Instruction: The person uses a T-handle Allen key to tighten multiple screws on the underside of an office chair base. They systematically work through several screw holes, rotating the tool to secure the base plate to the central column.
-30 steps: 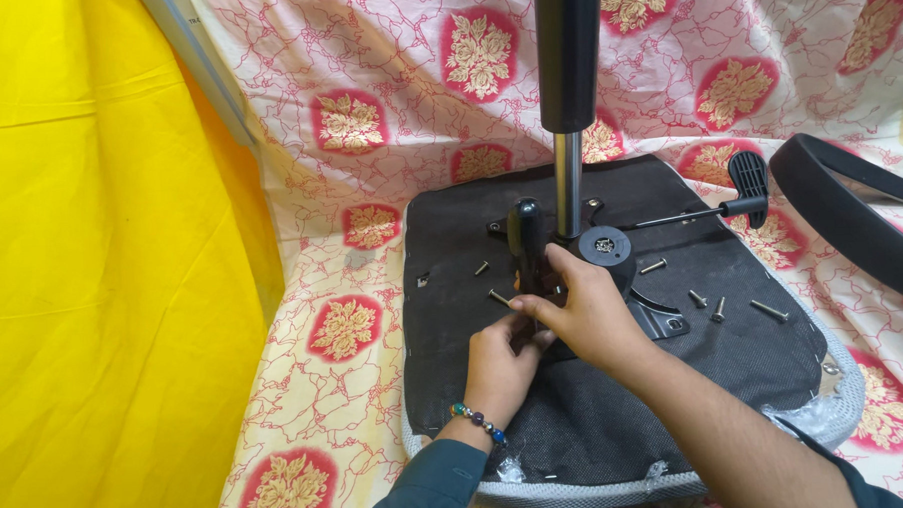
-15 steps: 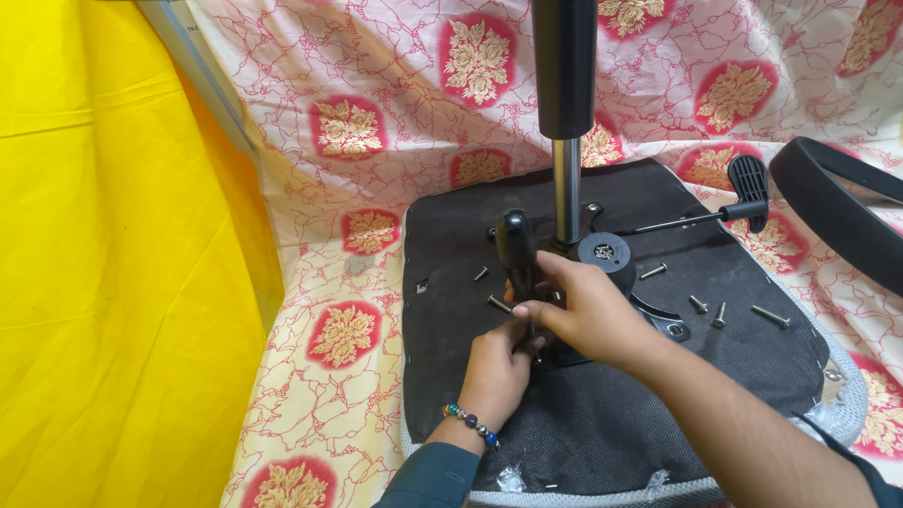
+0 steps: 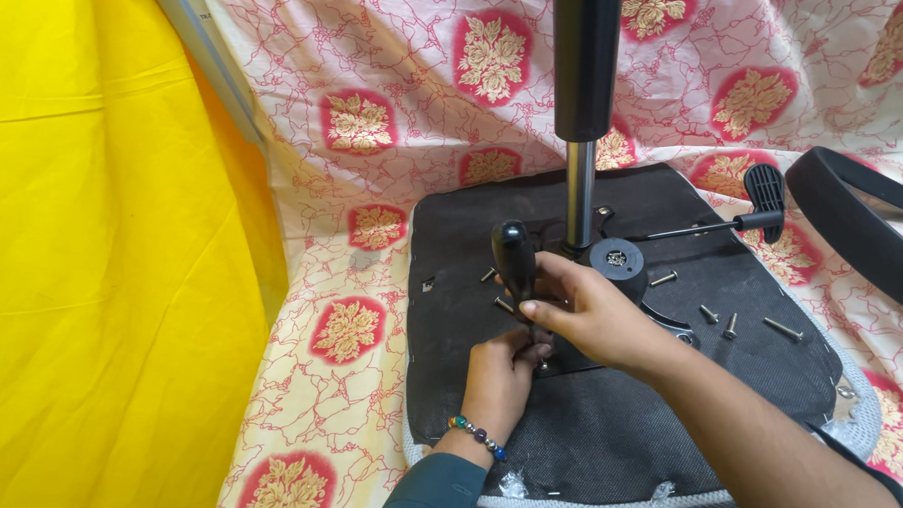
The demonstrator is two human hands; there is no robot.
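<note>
Two hands meet low on the upturned chair seat [image 3: 617, 418]. My right hand [image 3: 584, 314] is clenched around the black handle of a screwdriver [image 3: 515, 265], which stands nearly upright with its tip hidden beneath my fingers [image 3: 535, 308]. My left hand [image 3: 498, 378] sits just under them, its fingers curled in at the tip; whether they pinch a screw I cannot tell, since the right hand covers the spot.

Beyond my right knuckles rises the chrome gas column [image 3: 580, 194] from the black mechanism plate [image 3: 622, 268], with a lever [image 3: 760, 198] running off to the far side. Loose screws [image 3: 782, 329] lie scattered on the dark fabric, a few close to my fingers, others well apart.

As I judge it, the tip could slip off the head if I tilt the handle, and jab the left fingertips held so near. A nudge could also roll loose screws off the seat onto the patterned cloth [image 3: 367, 127].

No container is in sight; the screws lie bare on the seat.
</note>
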